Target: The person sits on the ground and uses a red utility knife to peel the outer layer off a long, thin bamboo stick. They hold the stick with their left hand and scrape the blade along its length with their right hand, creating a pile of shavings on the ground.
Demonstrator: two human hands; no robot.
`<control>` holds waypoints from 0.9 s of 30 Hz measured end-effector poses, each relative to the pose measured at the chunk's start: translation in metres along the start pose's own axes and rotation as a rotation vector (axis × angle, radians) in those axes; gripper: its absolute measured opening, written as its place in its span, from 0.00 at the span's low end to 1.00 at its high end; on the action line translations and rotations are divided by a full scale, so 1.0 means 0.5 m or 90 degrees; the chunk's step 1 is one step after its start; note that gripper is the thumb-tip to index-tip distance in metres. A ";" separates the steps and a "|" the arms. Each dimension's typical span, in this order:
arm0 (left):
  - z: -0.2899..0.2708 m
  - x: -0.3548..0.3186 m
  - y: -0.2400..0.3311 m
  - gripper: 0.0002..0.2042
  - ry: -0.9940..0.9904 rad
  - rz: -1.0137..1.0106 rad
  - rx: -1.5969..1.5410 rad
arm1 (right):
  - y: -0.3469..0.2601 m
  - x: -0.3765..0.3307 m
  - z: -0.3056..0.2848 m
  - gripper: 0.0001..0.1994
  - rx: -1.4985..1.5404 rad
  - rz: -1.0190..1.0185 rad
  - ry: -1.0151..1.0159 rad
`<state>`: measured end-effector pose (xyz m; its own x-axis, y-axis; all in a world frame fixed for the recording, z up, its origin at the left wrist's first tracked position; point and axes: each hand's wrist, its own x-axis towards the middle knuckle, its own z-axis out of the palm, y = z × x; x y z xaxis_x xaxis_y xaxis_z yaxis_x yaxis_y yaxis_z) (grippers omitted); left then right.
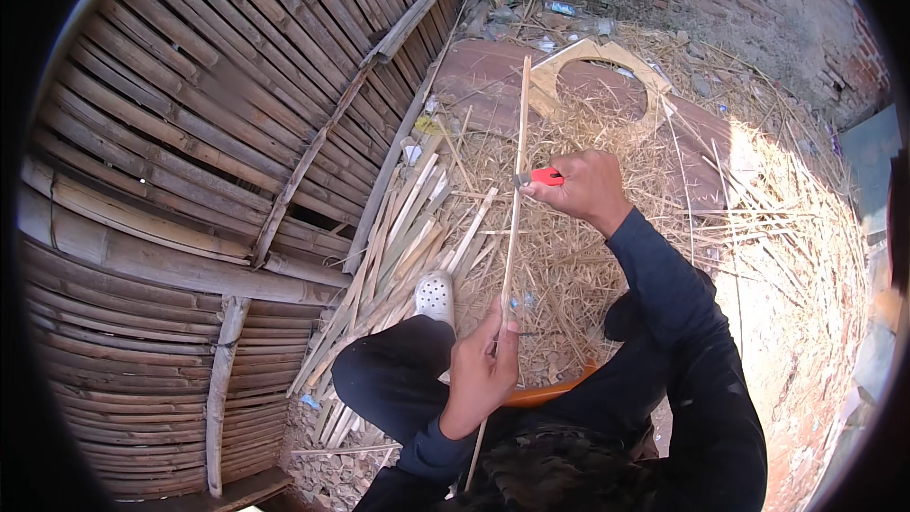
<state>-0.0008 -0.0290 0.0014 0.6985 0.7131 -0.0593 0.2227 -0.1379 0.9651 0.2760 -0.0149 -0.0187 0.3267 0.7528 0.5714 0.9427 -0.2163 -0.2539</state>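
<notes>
A long, pale bamboo strip (523, 118) runs upright through the middle of the view, its lower end passing down by my lap. My left hand (482, 372) is closed round its lower part, thumb along the strip. Higher up, my right hand (590, 188) grips a small red-handled knife (547, 176). The dark blade meets the strip at about mid-length. Most of the knife's handle is hidden inside my fist. Below the strip lies a thick layer of thin bamboo shavings (578, 256).
Split bamboo strips (403, 237) lie heaped beside my pale clog (435, 298). A slatted bamboo wall (190, 133) rises on the left, a brick wall (739, 9) at the back. A wooden board with a round hole (545, 85) lies ahead, and an orange edge (545, 394) shows beneath me.
</notes>
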 end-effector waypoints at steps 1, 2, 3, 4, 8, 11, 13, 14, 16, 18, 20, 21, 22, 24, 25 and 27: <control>0.000 -0.001 0.000 0.20 -0.002 -0.002 0.002 | 0.002 0.000 0.001 0.31 0.000 -0.019 0.016; 0.000 -0.003 0.000 0.20 -0.004 -0.004 0.004 | 0.007 0.002 0.001 0.32 -0.004 -0.018 0.024; 0.000 -0.004 -0.002 0.19 0.007 0.021 0.013 | 0.012 0.006 -0.001 0.32 -0.007 -0.019 0.035; 0.001 -0.007 -0.005 0.19 0.018 0.046 0.023 | 0.016 0.011 -0.002 0.32 -0.011 -0.019 0.047; -0.004 -0.013 -0.003 0.19 0.024 0.059 0.075 | 0.035 0.028 0.000 0.32 -0.015 -0.002 0.026; -0.011 -0.038 0.009 0.18 -0.056 0.000 0.104 | 0.062 0.058 -0.012 0.35 -0.041 0.109 -0.021; -0.009 -0.072 -0.001 0.18 -0.072 -0.018 0.081 | 0.114 0.082 -0.013 0.39 -0.074 0.230 -0.049; -0.006 -0.080 -0.002 0.18 -0.088 -0.021 0.066 | 0.158 0.085 -0.010 0.41 -0.102 0.291 -0.047; -0.012 -0.110 0.005 0.18 -0.144 -0.034 0.061 | 0.266 0.085 -0.018 0.44 -0.106 0.415 0.031; -0.007 -0.146 -0.031 0.18 -0.148 -0.022 -0.028 | 0.295 0.063 -0.041 0.44 -0.018 0.498 -0.019; -0.012 -0.136 -0.055 0.19 -0.079 -0.059 -0.110 | 0.292 0.056 -0.040 0.44 0.042 0.499 -0.066; -0.019 -0.105 -0.043 0.19 -0.064 -0.104 -0.164 | 0.261 0.049 -0.044 0.44 0.048 0.462 -0.087; -0.027 -0.082 -0.031 0.19 -0.040 -0.151 -0.213 | 0.217 0.047 -0.039 0.44 0.063 0.421 -0.111; -0.037 -0.051 -0.012 0.20 -0.027 -0.149 -0.223 | 0.095 0.046 -0.046 0.42 0.072 0.325 -0.189; -0.039 -0.039 -0.006 0.20 -0.023 -0.145 -0.230 | 0.037 0.031 -0.050 0.39 0.098 0.247 -0.176; -0.043 -0.023 -0.003 0.20 -0.008 -0.117 -0.208 | -0.058 -0.006 -0.053 0.37 0.152 0.087 -0.174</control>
<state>-0.0240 -0.0221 0.0062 0.6756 0.6968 -0.2410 0.1181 0.2204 0.9682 0.2495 -0.0272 0.0077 0.3876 0.8718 0.2996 0.8390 -0.1991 -0.5064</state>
